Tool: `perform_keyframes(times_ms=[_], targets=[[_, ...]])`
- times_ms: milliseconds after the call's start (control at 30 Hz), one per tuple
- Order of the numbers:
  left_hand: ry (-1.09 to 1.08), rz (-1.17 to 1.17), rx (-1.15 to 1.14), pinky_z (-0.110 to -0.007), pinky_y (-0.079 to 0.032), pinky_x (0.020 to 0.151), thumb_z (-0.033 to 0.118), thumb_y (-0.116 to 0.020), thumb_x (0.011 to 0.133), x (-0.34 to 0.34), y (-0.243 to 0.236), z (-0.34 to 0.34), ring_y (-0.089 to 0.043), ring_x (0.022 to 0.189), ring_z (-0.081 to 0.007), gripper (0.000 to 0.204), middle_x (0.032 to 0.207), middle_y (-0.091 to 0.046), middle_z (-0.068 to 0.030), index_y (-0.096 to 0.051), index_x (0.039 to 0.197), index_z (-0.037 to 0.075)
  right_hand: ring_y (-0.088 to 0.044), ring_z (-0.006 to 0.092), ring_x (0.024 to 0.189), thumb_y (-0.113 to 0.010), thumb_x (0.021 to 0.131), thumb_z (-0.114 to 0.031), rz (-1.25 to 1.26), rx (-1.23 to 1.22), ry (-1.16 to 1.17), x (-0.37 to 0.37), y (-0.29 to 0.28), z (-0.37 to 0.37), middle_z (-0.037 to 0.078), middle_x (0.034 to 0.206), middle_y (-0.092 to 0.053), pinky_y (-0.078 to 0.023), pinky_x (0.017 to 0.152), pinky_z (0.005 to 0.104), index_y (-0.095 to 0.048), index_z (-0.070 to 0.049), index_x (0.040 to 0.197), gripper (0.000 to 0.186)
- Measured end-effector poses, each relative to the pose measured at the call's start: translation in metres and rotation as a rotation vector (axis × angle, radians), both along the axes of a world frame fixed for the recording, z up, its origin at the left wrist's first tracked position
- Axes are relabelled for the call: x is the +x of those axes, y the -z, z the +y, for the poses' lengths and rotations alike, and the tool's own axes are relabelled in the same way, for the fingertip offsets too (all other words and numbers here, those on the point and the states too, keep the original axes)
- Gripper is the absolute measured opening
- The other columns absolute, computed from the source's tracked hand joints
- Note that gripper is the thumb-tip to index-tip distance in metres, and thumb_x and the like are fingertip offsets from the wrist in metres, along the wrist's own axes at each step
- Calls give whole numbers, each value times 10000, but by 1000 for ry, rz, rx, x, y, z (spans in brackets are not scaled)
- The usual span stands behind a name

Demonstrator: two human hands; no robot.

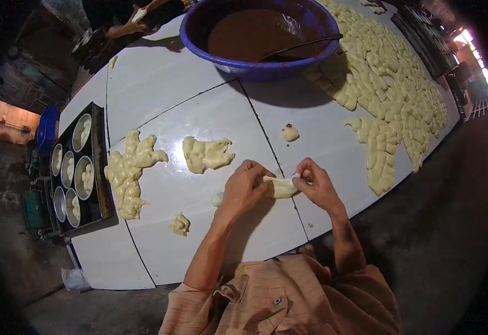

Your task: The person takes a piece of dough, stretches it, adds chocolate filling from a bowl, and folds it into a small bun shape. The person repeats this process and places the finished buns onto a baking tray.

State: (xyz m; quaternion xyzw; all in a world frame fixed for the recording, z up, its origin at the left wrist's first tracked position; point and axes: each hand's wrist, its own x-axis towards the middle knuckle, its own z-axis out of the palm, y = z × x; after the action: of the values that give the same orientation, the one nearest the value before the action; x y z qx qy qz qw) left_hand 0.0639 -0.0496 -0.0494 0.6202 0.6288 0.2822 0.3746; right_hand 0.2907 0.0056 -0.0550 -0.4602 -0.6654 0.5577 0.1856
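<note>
Between my two hands a small piece of pale yellow dough (282, 188) is stretched out flat just over the white table. My left hand (246, 187) pinches its left end, and my right hand (317, 185) pinches the right end between thumb and fingers. A small pale lump (217, 199) lies beside my left wrist. Beyond my hands sit a flattened dough piece (206, 154) and a small dough ball (290, 133) with brown specks. Nearer me, left of my forearm, is another small dough lump (180, 224).
A large blue basin (260, 66) of brown filling, with a long-handled utensil (305, 46) in it, stands at the back. Joined dough pieces (386, 95) spread across the right. At left lie a dough cluster (129, 173) and a black tray (103, 190) of round tins. Another person's hand (124, 29) shows far left.
</note>
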Motion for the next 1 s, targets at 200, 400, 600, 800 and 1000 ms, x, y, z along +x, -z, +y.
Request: perform_keyframes(times_ms=[200,400,600,800,1000], targets=[[-4,-321,-374,-358,-504,751,136,-637,798,1,-19,12,-640,826,-227,386,1031,-673,-134,-554,1166,52,-570,111,791,-655,914,-129,109,-42,-81,-6,-4,4,18,848,-586,-496,713,280,-623,-6,1161,277],[125,-228,-134,-370,-507,738,220,-707,808,6,-14,14,-661,829,-242,560,985,-700,-150,-538,1331,107,-652,216,850,-688,882,-205,-95,103,-196,-12,-11,5,108,976,-692,-506,758,340,-676,-50,1067,241],[160,-13,-118,-377,-512,681,259,-734,826,-2,-2,16,-676,728,-265,227,802,-705,-109,-748,996,110,-444,48,614,-695,871,-144,6,-41,-156,-7,-11,4,-24,677,-543,-364,540,248,-679,-19,947,148],[-50,-98,-248,-333,-499,657,324,-654,882,-4,-2,11,-664,695,-215,259,796,-712,-92,-754,986,109,-609,80,708,-666,891,-167,-50,-136,-135,24,-5,4,28,739,-636,-489,611,241,-648,-7,995,192],[-60,-332,-355,-317,-488,902,292,-588,963,-18,-18,15,-645,1013,-189,389,1056,-701,-115,-649,1227,13,-630,122,842,-710,901,-171,144,-274,47,17,-12,-4,85,964,-660,-527,717,262,-614,-4,1168,329]])
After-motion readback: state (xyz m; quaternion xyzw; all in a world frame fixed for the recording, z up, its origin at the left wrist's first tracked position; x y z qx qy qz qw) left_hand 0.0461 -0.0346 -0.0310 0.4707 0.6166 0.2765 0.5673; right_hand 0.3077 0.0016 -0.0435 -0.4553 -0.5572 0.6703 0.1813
